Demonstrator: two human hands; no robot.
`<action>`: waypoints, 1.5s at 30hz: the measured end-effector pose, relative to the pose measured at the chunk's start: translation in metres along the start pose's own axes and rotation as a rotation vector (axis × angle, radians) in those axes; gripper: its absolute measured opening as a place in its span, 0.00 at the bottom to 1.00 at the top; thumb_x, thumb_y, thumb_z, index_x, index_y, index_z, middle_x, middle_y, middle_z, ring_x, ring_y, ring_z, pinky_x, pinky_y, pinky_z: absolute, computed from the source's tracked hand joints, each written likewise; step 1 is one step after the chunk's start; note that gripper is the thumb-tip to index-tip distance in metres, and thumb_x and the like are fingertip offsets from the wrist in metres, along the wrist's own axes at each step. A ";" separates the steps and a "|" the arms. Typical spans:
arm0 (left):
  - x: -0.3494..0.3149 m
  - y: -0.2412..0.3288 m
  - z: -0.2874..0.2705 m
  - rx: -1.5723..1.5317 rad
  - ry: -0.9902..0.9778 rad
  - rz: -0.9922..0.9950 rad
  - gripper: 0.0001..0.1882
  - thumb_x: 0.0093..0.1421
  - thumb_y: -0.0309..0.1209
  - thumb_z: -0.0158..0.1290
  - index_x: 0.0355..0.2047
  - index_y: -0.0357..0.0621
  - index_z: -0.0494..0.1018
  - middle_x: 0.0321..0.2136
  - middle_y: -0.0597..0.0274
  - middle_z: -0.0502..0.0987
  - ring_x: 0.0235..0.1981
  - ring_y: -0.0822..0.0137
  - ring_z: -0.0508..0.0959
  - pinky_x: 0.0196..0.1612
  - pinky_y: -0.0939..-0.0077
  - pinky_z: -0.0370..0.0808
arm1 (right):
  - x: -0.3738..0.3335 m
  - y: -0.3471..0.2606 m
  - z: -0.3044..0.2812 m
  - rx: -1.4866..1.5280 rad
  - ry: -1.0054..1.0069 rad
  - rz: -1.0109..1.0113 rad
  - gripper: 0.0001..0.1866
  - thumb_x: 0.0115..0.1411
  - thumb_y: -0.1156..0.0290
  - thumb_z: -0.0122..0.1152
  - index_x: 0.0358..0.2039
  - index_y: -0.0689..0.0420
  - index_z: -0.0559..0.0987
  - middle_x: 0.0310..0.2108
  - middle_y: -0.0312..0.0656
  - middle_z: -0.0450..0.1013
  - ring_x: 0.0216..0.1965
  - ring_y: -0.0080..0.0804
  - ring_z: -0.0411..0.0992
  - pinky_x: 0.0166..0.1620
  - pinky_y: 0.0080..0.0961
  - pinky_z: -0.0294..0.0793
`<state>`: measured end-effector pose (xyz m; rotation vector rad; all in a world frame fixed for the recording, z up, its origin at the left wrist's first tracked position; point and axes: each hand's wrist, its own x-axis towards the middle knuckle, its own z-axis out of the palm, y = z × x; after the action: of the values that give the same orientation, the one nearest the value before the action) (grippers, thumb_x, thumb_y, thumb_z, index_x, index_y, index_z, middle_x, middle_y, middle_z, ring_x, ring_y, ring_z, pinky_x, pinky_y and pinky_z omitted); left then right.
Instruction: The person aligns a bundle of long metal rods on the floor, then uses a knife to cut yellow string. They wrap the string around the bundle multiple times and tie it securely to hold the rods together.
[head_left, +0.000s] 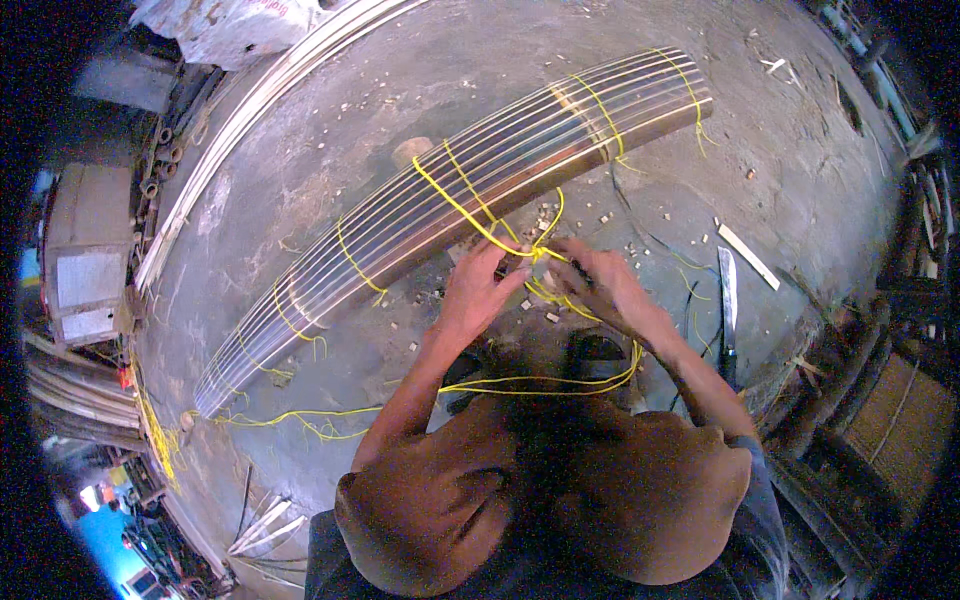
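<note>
A long frame of pale thin strips (400,215), set side by side over a wooden plank (540,185), lies slantwise on the floor. Yellow cord (455,205) loops round its middle, and the loop's near end reaches a knot (537,253) between my hands. My left hand (485,285) pinches the cord just left of this knot. From the right, the curled fingers of my right hand (605,285) grip it too; their tips are partly blurred. More yellow ties cross the strips along their length. A slack length of cord (540,385) trails below my forearms towards the left.
At the right lie a long-bladed knife (728,305) and a short pale stick (748,256). Small wood offcuts (605,218) litter the floor near my hands. Long pale strips (215,130) curve along the left, near a cardboard box (90,230). Loose cord (165,440) is heaped at lower left.
</note>
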<state>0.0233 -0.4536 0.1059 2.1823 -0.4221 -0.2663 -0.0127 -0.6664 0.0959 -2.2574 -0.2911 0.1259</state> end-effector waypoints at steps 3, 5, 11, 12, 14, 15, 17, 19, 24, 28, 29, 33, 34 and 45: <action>-0.003 -0.011 -0.008 0.051 0.009 -0.008 0.17 0.53 0.35 0.59 0.42 0.42 0.72 0.35 0.48 0.76 0.38 0.52 0.78 0.39 0.60 0.74 | -0.015 -0.013 -0.018 -0.015 -0.050 0.023 0.09 0.62 0.70 0.55 0.41 0.61 0.76 0.35 0.55 0.75 0.36 0.48 0.76 0.38 0.35 0.74; 0.003 -0.014 -0.013 0.099 0.076 -0.053 0.17 0.54 0.37 0.58 0.42 0.43 0.72 0.36 0.49 0.76 0.39 0.51 0.78 0.40 0.58 0.74 | -0.026 -0.024 -0.027 0.464 0.056 0.111 0.08 0.63 0.71 0.54 0.37 0.61 0.76 0.34 0.52 0.76 0.36 0.45 0.77 0.38 0.32 0.74; 0.020 0.004 -0.006 0.137 -0.277 0.289 0.14 0.55 0.35 0.54 0.40 0.42 0.73 0.36 0.49 0.78 0.38 0.47 0.78 0.42 0.55 0.74 | 0.011 -0.077 -0.030 0.335 0.176 -0.263 0.12 0.66 0.66 0.48 0.36 0.62 0.75 0.34 0.47 0.75 0.35 0.41 0.74 0.37 0.32 0.71; 0.025 0.007 -0.001 0.100 -0.288 0.297 0.14 0.55 0.34 0.54 0.40 0.42 0.74 0.35 0.48 0.78 0.38 0.46 0.78 0.42 0.54 0.74 | 0.015 -0.072 -0.027 0.368 0.022 -0.127 0.14 0.66 0.64 0.47 0.39 0.62 0.75 0.37 0.49 0.75 0.39 0.46 0.74 0.42 0.35 0.72; 0.022 0.026 -0.017 0.258 -0.294 0.130 0.13 0.54 0.32 0.54 0.38 0.42 0.75 0.34 0.46 0.77 0.37 0.46 0.78 0.43 0.53 0.74 | 0.030 -0.064 -0.016 0.439 -0.124 0.031 0.15 0.66 0.64 0.46 0.41 0.62 0.75 0.38 0.53 0.75 0.42 0.51 0.74 0.46 0.39 0.72; 0.013 0.012 -0.019 0.338 -0.257 0.130 0.14 0.53 0.31 0.54 0.40 0.42 0.74 0.35 0.46 0.76 0.36 0.46 0.77 0.43 0.53 0.74 | 0.040 -0.062 -0.009 0.455 -0.117 0.064 0.14 0.66 0.64 0.47 0.40 0.62 0.74 0.36 0.54 0.75 0.41 0.52 0.74 0.44 0.41 0.72; 0.005 -0.007 -0.017 0.478 -0.188 0.156 0.17 0.51 0.29 0.56 0.43 0.42 0.72 0.36 0.48 0.73 0.36 0.47 0.75 0.42 0.53 0.72 | 0.054 -0.051 -0.006 0.352 -0.103 0.083 0.12 0.65 0.65 0.48 0.38 0.61 0.74 0.34 0.55 0.75 0.38 0.54 0.74 0.41 0.43 0.72; -0.010 -0.009 -0.028 0.483 0.077 0.124 0.23 0.49 0.29 0.59 0.48 0.44 0.69 0.40 0.52 0.69 0.40 0.50 0.72 0.43 0.53 0.70 | 0.062 -0.033 0.022 0.172 -0.139 0.032 0.12 0.64 0.65 0.49 0.37 0.60 0.74 0.33 0.55 0.74 0.36 0.56 0.74 0.39 0.46 0.71; 0.007 -0.035 -0.041 0.890 0.334 0.211 0.42 0.41 0.34 0.67 0.57 0.51 0.62 0.47 0.57 0.63 0.48 0.55 0.66 0.48 0.57 0.63 | 0.061 -0.011 0.068 0.200 -0.048 0.027 0.10 0.60 0.66 0.54 0.36 0.58 0.78 0.31 0.55 0.75 0.36 0.55 0.74 0.39 0.45 0.73; 0.012 -0.048 -0.050 1.016 0.303 0.335 0.44 0.40 0.37 0.68 0.59 0.56 0.62 0.47 0.56 0.63 0.47 0.54 0.66 0.48 0.59 0.63 | 0.061 -0.012 0.073 0.218 0.165 -0.032 0.10 0.58 0.68 0.56 0.37 0.59 0.77 0.30 0.55 0.75 0.36 0.55 0.74 0.39 0.46 0.73; 0.009 -0.051 -0.051 1.049 0.306 0.353 0.43 0.41 0.37 0.68 0.59 0.57 0.62 0.47 0.55 0.63 0.47 0.54 0.65 0.48 0.59 0.63 | 0.056 -0.015 0.068 0.233 0.178 -0.002 0.10 0.58 0.69 0.55 0.38 0.59 0.76 0.30 0.55 0.74 0.35 0.56 0.74 0.38 0.47 0.72; 0.003 -0.030 -0.059 0.955 0.131 0.297 0.41 0.48 0.31 0.63 0.63 0.49 0.59 0.45 0.55 0.63 0.47 0.54 0.65 0.48 0.59 0.64 | 0.047 -0.016 0.065 0.248 0.336 0.040 0.04 0.60 0.76 0.54 0.34 0.62 0.71 0.23 0.56 0.69 0.23 0.54 0.70 0.28 0.41 0.68; 0.003 -0.026 -0.064 0.923 0.091 0.334 0.34 0.51 0.28 0.59 0.59 0.43 0.62 0.43 0.54 0.64 0.44 0.55 0.67 0.44 0.61 0.66 | 0.047 -0.014 0.067 0.238 0.337 0.071 0.04 0.61 0.76 0.53 0.35 0.62 0.70 0.23 0.56 0.70 0.23 0.52 0.70 0.28 0.39 0.69; 0.068 -0.026 -0.134 0.219 -0.342 -0.009 0.12 0.56 0.33 0.55 0.29 0.34 0.72 0.17 0.59 0.65 0.22 0.69 0.66 0.28 0.68 0.65 | 0.063 -0.041 0.078 0.907 0.068 0.082 0.12 0.67 0.64 0.52 0.40 0.62 0.72 0.31 0.36 0.74 0.33 0.20 0.71 0.35 0.21 0.72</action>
<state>0.1363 -0.3674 0.1624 2.3571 -0.6574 -0.6294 0.0272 -0.5670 0.0768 -1.3682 -0.0708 0.1798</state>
